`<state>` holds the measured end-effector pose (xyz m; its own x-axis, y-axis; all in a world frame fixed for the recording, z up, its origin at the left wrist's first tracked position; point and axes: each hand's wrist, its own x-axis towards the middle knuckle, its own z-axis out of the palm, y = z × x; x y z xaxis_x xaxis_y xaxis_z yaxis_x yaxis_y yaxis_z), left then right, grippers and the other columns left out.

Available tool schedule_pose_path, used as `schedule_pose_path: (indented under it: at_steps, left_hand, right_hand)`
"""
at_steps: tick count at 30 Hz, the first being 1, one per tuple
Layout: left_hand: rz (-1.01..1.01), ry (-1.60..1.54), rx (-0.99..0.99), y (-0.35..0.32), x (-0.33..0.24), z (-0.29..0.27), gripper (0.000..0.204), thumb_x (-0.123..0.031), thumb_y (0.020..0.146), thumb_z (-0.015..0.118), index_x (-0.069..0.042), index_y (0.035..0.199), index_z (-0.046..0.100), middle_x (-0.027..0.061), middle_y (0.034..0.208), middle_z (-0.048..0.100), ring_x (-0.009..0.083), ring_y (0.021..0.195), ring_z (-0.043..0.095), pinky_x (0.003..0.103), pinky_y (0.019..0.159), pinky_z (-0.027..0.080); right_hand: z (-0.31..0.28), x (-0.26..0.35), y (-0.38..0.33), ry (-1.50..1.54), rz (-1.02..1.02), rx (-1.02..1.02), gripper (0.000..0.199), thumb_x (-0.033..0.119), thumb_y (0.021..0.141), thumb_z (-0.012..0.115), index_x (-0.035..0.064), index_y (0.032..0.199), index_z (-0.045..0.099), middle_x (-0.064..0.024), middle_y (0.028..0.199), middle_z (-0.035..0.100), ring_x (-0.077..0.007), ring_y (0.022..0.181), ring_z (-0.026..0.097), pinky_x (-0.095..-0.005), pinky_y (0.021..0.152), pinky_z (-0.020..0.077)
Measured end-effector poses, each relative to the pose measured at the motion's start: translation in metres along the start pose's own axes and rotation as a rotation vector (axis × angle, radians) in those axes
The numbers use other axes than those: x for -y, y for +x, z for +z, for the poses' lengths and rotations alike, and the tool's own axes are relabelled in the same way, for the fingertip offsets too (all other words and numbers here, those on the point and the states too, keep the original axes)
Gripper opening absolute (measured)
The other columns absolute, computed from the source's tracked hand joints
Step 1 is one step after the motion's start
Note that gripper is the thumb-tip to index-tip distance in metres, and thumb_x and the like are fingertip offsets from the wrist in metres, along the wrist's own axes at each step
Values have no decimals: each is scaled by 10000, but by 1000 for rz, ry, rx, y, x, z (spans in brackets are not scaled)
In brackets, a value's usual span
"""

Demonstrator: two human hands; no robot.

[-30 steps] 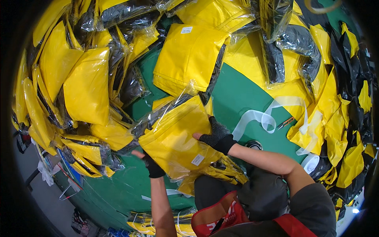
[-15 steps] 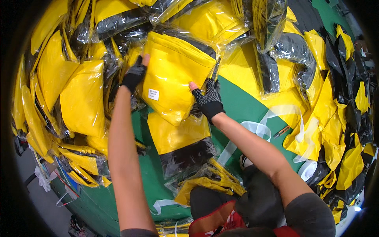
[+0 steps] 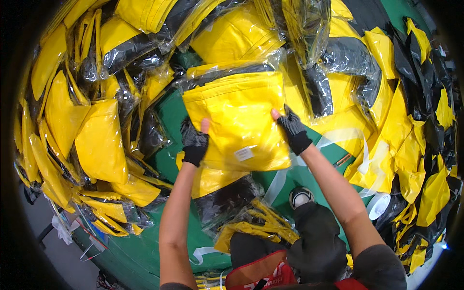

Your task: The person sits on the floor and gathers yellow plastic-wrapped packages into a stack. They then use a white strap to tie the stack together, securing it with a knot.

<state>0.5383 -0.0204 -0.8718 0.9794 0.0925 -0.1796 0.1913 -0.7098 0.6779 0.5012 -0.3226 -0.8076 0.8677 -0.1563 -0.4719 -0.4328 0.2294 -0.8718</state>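
Between my two hands is a folded yellow bag (image 3: 241,116) in clear plastic wrap, with a small white label near its lower edge. My left hand (image 3: 195,140), in a black dotted glove with a bare thumb, grips its left side, thumb on top. On the right side my right hand (image 3: 292,128), gloved the same way, holds the edge with its thumb over the front. The fingers of both hands are partly hidden beneath the packet. Below it lies another wrapped yellow and black packet (image 3: 220,181), partly covered by the held one.
Wrapped yellow packets (image 3: 99,140) crowd the left and far side. Loose yellow and black pieces (image 3: 406,150) heap on the right. White strapping (image 3: 360,150), a roll of white tape (image 3: 378,207) and small orange-handled snips (image 3: 343,160) lie on the green surface (image 3: 171,108).
The held bag has come nearer to me and turned more level, its label now at the lower middle. My left hand has moved down and right; my right hand has shifted right.
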Motion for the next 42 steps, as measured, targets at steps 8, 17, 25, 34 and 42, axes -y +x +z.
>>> schedule_pose_path:
  at_steps: [8, 17, 25, 34, 42]
  left_hand:
    - [-276, -917, 377, 58, -56, -27, 665, -572, 881, 355, -59, 1305, 367, 30, 1272, 450, 171, 1123, 433, 288, 928, 369]
    - [-339, -1062, -15, -89, -125, -147, 589, -491, 879, 453, -39, 1255, 428, 85, 1274, 459, 171, 1132, 445, 294, 970, 338]
    - [-685, -987, -261, -411, -74, -213, 546, -429, 873, 479, -36, 1249, 431, 103, 1270, 465, 219, 1150, 435, 332, 986, 319]
    - [-1004, -828, -25, -661, 1, -107, 503, -360, 867, 508, -33, 1243, 433, 124, 1266, 472, 273, 1171, 425, 374, 1004, 298]
    - [-794, -472, 204, -661, 37, -60, 471, -292, 837, 565, -30, 1214, 461, 150, 1245, 487, 317, 1173, 425, 413, 1005, 298]
  right_hand:
    - [38, -11, 39, 139, 157, -45, 1069, 329, 688, 764, 10, 1349, -14, -116, 1074, 552, -178, 923, 543, -268, 809, 449]
    - [39, 118, -37, 84, 3, 635, 457, 314, 819, 626, 15, 1148, 520, -83, 1045, 610, -148, 915, 607, -273, 811, 484]
    - [44, 88, -208, -267, 216, 822, 1031, 354, 582, 824, -23, 1335, 229, -146, 1209, 493, -231, 1116, 477, -364, 952, 380]
    - [-5, -2, -313, -410, 323, 933, 912, 391, 654, 767, -8, 1316, 281, -176, 1267, 430, -297, 1183, 405, -383, 1017, 293]
    - [-45, -106, -313, -462, 558, 1030, 1080, 460, 694, 718, -91, 1355, 66, -241, 1328, 333, -305, 1238, 330, -334, 1030, 255]
